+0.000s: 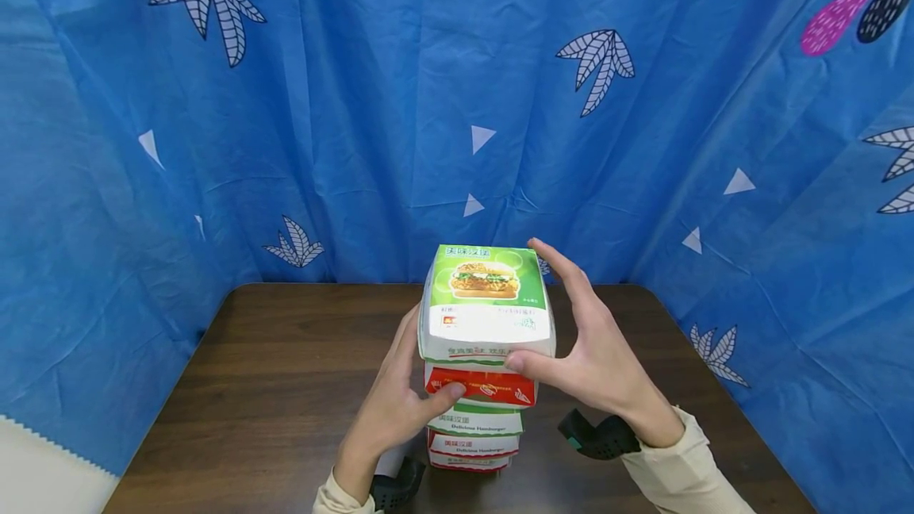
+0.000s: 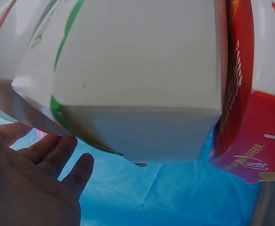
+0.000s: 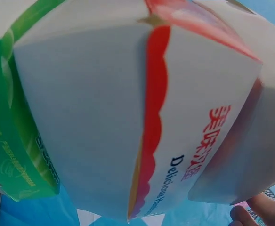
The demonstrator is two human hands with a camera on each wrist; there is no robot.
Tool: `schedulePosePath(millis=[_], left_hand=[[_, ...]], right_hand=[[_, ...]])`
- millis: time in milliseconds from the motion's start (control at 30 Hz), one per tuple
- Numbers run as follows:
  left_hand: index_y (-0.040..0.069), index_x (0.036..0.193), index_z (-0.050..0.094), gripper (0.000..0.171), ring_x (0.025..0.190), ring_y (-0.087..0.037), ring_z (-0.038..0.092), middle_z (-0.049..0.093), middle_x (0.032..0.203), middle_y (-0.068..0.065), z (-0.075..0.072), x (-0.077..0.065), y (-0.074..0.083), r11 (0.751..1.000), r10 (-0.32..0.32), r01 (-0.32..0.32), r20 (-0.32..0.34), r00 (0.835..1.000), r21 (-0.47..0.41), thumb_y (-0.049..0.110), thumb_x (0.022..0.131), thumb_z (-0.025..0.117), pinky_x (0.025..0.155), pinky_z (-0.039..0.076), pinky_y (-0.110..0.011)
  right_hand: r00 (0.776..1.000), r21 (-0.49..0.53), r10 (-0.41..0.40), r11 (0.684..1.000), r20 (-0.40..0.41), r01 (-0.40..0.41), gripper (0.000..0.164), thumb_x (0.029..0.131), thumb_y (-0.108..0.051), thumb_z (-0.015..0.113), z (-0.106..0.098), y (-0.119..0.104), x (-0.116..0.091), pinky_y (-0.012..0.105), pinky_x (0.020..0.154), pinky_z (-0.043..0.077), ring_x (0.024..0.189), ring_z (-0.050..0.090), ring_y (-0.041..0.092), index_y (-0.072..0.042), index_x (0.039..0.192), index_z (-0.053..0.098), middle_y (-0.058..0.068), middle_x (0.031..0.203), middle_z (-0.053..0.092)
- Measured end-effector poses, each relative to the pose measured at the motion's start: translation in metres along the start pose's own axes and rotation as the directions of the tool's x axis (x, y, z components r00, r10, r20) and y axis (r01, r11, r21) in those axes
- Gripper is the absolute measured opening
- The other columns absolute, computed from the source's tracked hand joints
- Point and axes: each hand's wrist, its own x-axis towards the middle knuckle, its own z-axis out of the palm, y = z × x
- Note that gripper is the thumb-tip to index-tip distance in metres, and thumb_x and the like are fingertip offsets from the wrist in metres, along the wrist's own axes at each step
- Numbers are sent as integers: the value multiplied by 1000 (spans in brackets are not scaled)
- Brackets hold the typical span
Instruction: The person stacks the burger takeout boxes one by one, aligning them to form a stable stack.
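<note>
A tall stack of cardboard burger boxes stands upright in front of me. On top is a green and white box (image 1: 485,331) with a burger picture, slightly askew on the red box (image 1: 510,389) beneath. My right hand (image 1: 607,371) holds the top box at its right side, thumb on the front and index finger at the far corner. The left hand (image 1: 396,403) spans the stack's left side, its thumb on the red box's front. In the left wrist view, the fingers (image 2: 64,153) lie along the boxes. Only some right fingertips (image 3: 267,212) show in the right wrist view.
Below are a green-trimmed box (image 1: 478,421) and red-trimmed boxes (image 1: 474,446) at the base, resting on a dark wooden table (image 1: 286,387). A blue patterned curtain (image 1: 371,141) hangs behind and at both sides. Black wrist straps (image 1: 600,436) sit on both wrists.
</note>
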Motion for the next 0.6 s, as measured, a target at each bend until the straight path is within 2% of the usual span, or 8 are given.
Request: schedulePosePath(millis=[100, 200, 300, 400, 600], left_hand=[[32, 164, 22, 95, 141, -24, 39, 30, 163, 4, 0, 0, -1, 1000, 14, -14, 3, 1000, 5, 34, 88, 78, 97, 57, -42], [31, 164, 21, 95, 143, -26, 37, 29, 164, 2, 0, 0, -2, 999, 27, -27, 4, 1000, 18, 33, 88, 78, 100, 55, -54], [32, 164, 20, 96, 145, -25, 35, 29, 165, 4, 0, 1, -1, 999, 10, -10, -3, 1000, 30, 35, 88, 78, 103, 50, -65], [33, 164, 20, 97, 146, -24, 34, 29, 165, 6, 0, 0, 1, 999, -16, 16, -11, 1000, 34, 36, 86, 78, 104, 48, -66], [35, 164, 19, 99, 146, -23, 33, 28, 165, 7, -1, 0, 3, 999, -43, 43, -6, 999, 27, 34, 86, 79, 103, 51, -61]], right_hand=[[1000, 13, 14, 1000, -1, -14, 108, 74, -17, 88, 0, 1, 0, 75, 114, 26, 149, 29, 27, -27, 163, 27, 3, 165, 33], [1000, 33, 12, 999, -17, -11, 106, 75, -14, 87, 0, 3, 0, 70, 114, 30, 145, 34, 24, -25, 162, 28, 3, 162, 37], [999, 51, 14, 999, -34, -12, 103, 76, -13, 86, 0, 5, 1, 68, 114, 34, 143, 39, 23, -23, 162, 29, 4, 161, 39], [999, 60, 23, 998, -48, -20, 100, 78, -14, 85, 1, 8, 1, 68, 113, 35, 143, 40, 27, -21, 162, 30, 6, 161, 38], [996, 68, 45, 997, -74, -40, 97, 79, -18, 85, 1, 9, 2, 71, 113, 35, 145, 39, 30, -21, 161, 31, 6, 161, 37]])
